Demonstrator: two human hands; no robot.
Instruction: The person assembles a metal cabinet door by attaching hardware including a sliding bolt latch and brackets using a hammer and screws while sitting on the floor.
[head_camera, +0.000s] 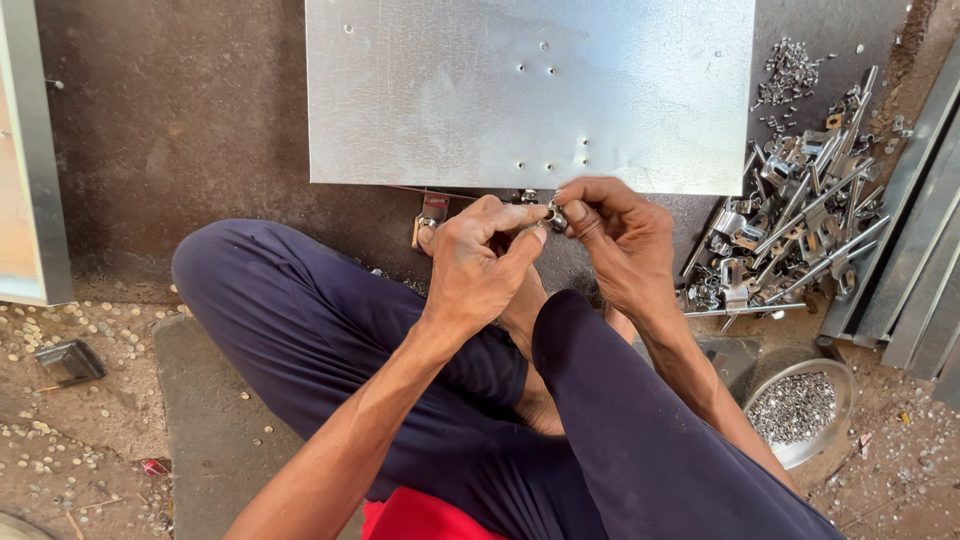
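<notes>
I see both hands meeting at frame centre, just below the lower edge of a galvanised metal sheet (530, 90) that fills the upper middle. My left hand (480, 265) is closed in a pinch, thumb and forefinger tips pressed on a small shiny metal fitting (556, 216). My right hand (620, 240) pinches the same fitting from the other side, fingers curled over it. The fitting sits between the two sets of fingertips, right at the sheet's lower edge; I cannot tell whether it touches the sheet.

Just left of the left hand, a small bracket (428, 218) with a reddish part lies on the dark floor under the sheet's edge.

Right of frame: a loose pile of metal latches and rods (795, 230), with a scatter of tiny screws (790, 72) above it at upper right. Lower right: a round metal bowl (835, 420) filled with small screws. Metal channel strips (915, 250) run along the right edge.

Crossed legs in dark blue trousers (330, 340) fill the lower centre. A small dark block (68, 360) lies on the gravelly ground at lower left
</notes>
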